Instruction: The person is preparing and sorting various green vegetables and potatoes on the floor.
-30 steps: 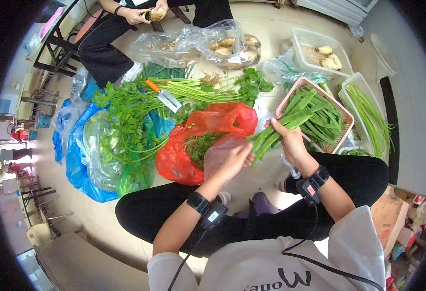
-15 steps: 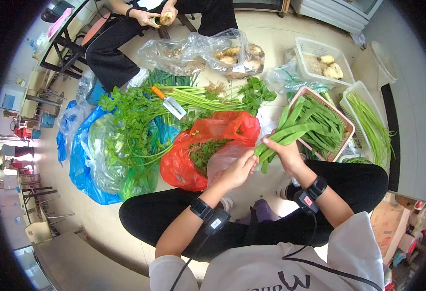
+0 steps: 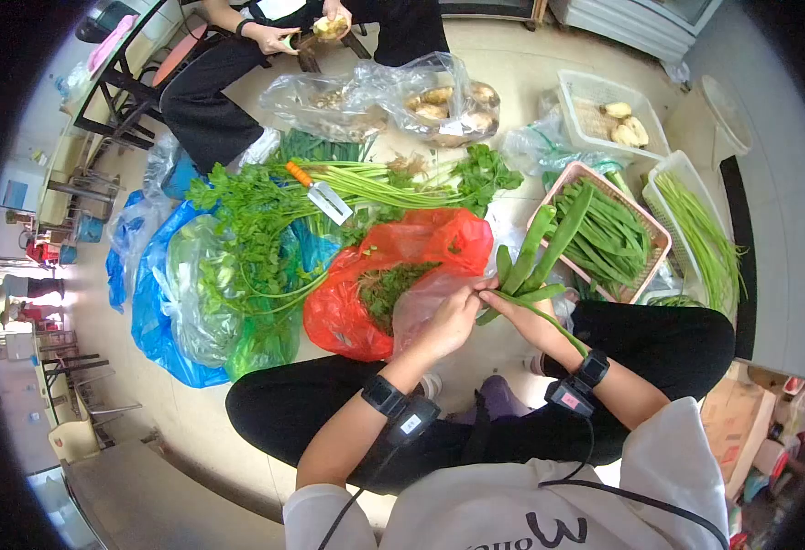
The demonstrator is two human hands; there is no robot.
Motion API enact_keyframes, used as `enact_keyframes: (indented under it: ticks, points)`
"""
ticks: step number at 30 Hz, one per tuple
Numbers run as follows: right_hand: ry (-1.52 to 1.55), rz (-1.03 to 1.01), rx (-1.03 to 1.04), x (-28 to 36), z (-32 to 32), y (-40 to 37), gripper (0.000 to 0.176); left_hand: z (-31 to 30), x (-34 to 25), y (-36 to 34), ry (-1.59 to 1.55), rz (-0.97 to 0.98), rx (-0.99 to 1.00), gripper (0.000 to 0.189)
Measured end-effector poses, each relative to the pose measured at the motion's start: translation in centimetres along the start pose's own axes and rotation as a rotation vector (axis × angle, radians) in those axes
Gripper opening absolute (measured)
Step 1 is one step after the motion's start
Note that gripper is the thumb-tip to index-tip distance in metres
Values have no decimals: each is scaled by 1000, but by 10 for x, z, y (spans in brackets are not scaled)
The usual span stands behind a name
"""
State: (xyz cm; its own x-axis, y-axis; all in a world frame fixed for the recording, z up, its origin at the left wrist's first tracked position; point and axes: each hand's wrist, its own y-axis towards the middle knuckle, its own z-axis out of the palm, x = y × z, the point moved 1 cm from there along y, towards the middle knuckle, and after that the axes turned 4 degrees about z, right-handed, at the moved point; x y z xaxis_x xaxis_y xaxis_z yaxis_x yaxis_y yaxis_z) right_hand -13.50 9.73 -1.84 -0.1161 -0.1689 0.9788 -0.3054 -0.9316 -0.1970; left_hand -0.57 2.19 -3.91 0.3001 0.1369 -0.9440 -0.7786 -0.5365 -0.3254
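Note:
Several long flat green beans (image 3: 561,240) fan out above my right hand (image 3: 523,323), whose fingers are closed round their lower ends. One pod hangs down along my right wrist. My left hand (image 3: 454,321) is closed in a pinch at the same bean ends, its fingertips meeting my right thumb. More flat beans fill a pink basket (image 3: 664,240) just beyond my right hand. Near my left hand lies an open red plastic bag (image 3: 327,316) with leafy greens inside. What exactly sits between my left fingertips is partly hidden.
Celery-like stalks (image 3: 366,179) lie across the floor, with an orange-handled metal tool (image 3: 331,203) on top. Farther off are bags of root vegetables (image 3: 453,115) and a white basket (image 3: 595,81). Another person's hands (image 3: 269,38) hold a pale vegetable.
My hands have come together, lower and closer to me. The beans have swung from lying sideways to pointing up and away. The other person's hands have moved slightly apart.

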Motion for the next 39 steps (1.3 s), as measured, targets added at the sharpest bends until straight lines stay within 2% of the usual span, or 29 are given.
enact_keyframes:
  ticks: [2,4,5,7,8,10,11,12,15,18,21,24,28,32,37,39]
  points:
    - [-63,-14,4,-10,0,-3,15,3,15,3,144,130,-90,33]
    - [-100,-37,19,-4,6,-7,18,-1,23,5,281,97,-69,28]
    - [-223,-59,28,1,6,-8,15,-3,27,6,347,78,-60,26]
    - [-469,-101,48,17,4,-4,12,-23,18,1,850,0,-22,22]
    - [-346,29,44,15,1,-1,13,-34,8,0,1105,-38,4,20]
    - [-150,-7,-49,11,-5,5,15,-52,-2,0,1283,-206,-67,18]
    - [-52,-27,-97,10,-9,8,16,-62,1,0,1330,-262,-130,18]
    - [-22,57,-101,16,-15,10,19,-71,0,0,1338,-274,-202,17]
    - [306,91,-211,21,-22,19,17,-85,-7,2,1326,-451,-206,19]
    - [463,128,-225,19,-28,24,16,-81,-7,3,1407,-220,-359,21]
    - [559,181,-242,23,-31,24,14,-68,-20,4,1161,80,-243,21]
    - [613,203,-241,28,-34,24,14,-50,-19,9,479,156,-24,26]
    - [561,227,-209,25,-40,27,14,-42,-21,9,105,77,95,23]
    - [512,288,-152,24,-45,30,16,-40,-30,5,36,45,157,20]
    - [536,227,-146,32,-38,28,13,-43,-24,5,54,-73,377,18]
    - [523,211,-145,32,-38,28,13,-40,-20,6,-3,-60,425,20]
